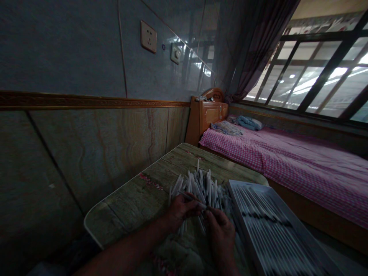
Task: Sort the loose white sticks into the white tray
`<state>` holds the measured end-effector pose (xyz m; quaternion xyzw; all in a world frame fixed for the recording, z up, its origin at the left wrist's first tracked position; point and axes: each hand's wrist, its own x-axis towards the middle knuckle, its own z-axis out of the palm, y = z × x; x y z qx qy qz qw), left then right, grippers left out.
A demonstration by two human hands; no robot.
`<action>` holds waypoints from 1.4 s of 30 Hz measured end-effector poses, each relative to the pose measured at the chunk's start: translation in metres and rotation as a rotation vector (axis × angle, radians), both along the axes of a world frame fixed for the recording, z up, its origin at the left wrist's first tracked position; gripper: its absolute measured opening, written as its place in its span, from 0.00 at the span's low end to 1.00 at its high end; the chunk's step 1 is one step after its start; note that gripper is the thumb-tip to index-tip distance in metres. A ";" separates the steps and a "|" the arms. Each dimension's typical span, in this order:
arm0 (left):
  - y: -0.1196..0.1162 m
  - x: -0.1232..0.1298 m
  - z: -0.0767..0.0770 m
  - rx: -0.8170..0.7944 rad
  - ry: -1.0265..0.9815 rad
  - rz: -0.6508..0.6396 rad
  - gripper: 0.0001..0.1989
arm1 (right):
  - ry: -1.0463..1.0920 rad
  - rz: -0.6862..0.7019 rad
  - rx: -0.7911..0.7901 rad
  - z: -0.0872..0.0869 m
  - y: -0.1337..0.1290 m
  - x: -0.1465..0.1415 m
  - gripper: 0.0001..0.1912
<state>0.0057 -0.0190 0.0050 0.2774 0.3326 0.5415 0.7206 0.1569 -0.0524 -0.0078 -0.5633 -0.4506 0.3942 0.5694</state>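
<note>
While the tiled wall (71,142) is filling the far left, the patterned tabletop (123,214) is stretching out beneath the work, and a forearm is slanting up across it to the left hand (184,210). That hand is pinching a slim white stick (202,206) between thumb and fingers, its grip closing narrowly. Now the stick is lying aslant, its long axis running from upper left down to lower right, nearly crosswise to the person; its left end is pointing up towards the wall, its right end towards the right hand. It is sitting at the fingertips, bridging both hands above the table, its middle showing between them. Just behind, a loose pile of white sticks (198,184) is fanning out, many pointing away. Over on the right, the right hand (220,228) is pinching tightly too, its fingertips meeting the stick's lower end. Beside it, a pale tray (234,191) is holding neat rows of dark-banded sticks (267,230), and beyond, a pink checked bed (276,153) is stretching below the window (310,76).
</note>
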 end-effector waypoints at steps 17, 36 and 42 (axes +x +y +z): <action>-0.001 0.001 0.001 0.005 0.003 0.004 0.20 | 0.028 0.012 -0.020 -0.004 0.002 -0.001 0.18; -0.001 0.002 0.001 0.086 0.161 0.038 0.18 | -0.876 0.069 0.420 -0.009 0.004 0.023 0.15; 0.000 0.001 -0.001 0.111 0.214 0.045 0.18 | -1.063 0.076 0.462 -0.011 0.003 0.023 0.11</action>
